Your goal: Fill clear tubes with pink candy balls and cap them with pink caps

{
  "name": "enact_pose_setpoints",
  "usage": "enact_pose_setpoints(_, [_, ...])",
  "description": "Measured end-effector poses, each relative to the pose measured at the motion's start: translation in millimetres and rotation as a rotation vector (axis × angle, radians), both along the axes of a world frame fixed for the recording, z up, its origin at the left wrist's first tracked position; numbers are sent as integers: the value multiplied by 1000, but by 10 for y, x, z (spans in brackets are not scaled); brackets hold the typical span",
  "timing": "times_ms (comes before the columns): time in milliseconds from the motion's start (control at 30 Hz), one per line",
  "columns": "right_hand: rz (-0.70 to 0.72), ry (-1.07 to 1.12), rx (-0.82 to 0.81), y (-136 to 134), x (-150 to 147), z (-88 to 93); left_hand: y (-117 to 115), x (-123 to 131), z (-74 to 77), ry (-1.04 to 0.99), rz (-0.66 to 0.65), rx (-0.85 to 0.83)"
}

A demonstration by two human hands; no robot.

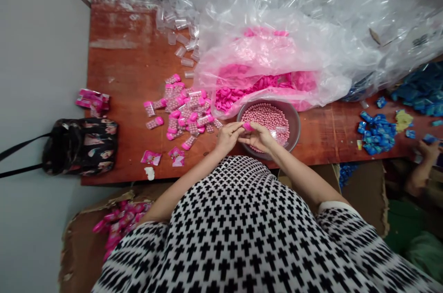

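Note:
My left hand [229,138] and my right hand [262,138] meet over the near-left rim of a grey bowl [295,123]. Between their fingertips is a bright pink cap [247,126]; my fingers hide whatever lies under it. Both hands are closed in a pinch there. Small pink beads [265,115] fill the bowl, and a clear plastic tube [279,134] lies on them. Left of my hands is a heap of bead-filled tubes with pink caps [192,117]. Beyond the bowl, loose pink caps [228,97] spill from a large clear plastic bag [207,69].
Clear tubes [182,39] lie at the back. Printed pink packets [151,158] and a black patterned bag [93,145] are at left. Below, a cardboard box [83,237] holds pink packages. At right are blue wrapped pieces [377,134] and another person's hand [429,150].

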State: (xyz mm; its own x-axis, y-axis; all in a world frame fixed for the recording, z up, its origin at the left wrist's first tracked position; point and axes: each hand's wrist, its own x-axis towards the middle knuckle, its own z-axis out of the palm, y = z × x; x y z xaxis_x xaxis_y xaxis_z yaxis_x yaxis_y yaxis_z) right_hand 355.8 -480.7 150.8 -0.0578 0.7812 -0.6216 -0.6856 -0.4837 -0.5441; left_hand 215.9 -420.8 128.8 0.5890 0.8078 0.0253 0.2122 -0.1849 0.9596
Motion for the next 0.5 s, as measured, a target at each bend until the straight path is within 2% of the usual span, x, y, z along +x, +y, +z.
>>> enact_pose_setpoints(67, [85, 19, -1, -18, 52, 12, 1, -1, 21, -4, -4, -44])
enact_pose_setpoints(133, [104, 14, 3, -24, 68, 20, -5, -1, 36, -1, 6, -47])
enact_pose_setpoints(333, [-41, 0, 56, -25, -33, -4, -47, 24, 84, 31, 63, 46])
enact_pose_setpoints(500, [-65, 113, 5, -40, -99, -51, -46, 51, 84, 69, -25, 101])
